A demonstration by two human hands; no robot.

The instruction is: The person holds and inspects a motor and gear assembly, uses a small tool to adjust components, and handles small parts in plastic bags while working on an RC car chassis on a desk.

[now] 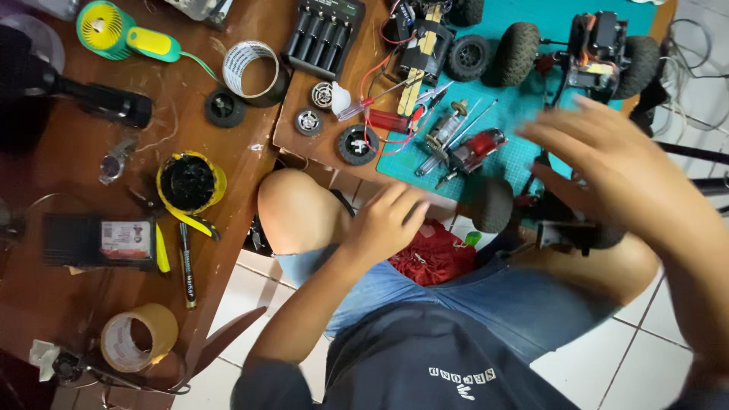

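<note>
My left hand (383, 220) rests on my bare knee (304, 212) at the table's edge, fingers loosely bent, holding nothing. A crumpled red bag (433, 258) lies in my lap just beside it. My right hand (623, 167) hovers, blurred, fingers spread and empty, above a black model-car part with a loose tyre (493, 205) on my lap. Beyond it a green cutting mat (531, 114) carries a small motor and red parts (463, 144). A model-car chassis with knobby wheels (592, 53) stands at the mat's far side.
On the brown table (68, 296) lie a black battery charger (323, 34), a tape ring (254, 68), loose wheels (224, 106), a yellow-rimmed tub (190, 182), a marker (186, 266), a brown tape roll (140, 338) and a yellow-green hand fan (121, 34). White tiled floor shows below.
</note>
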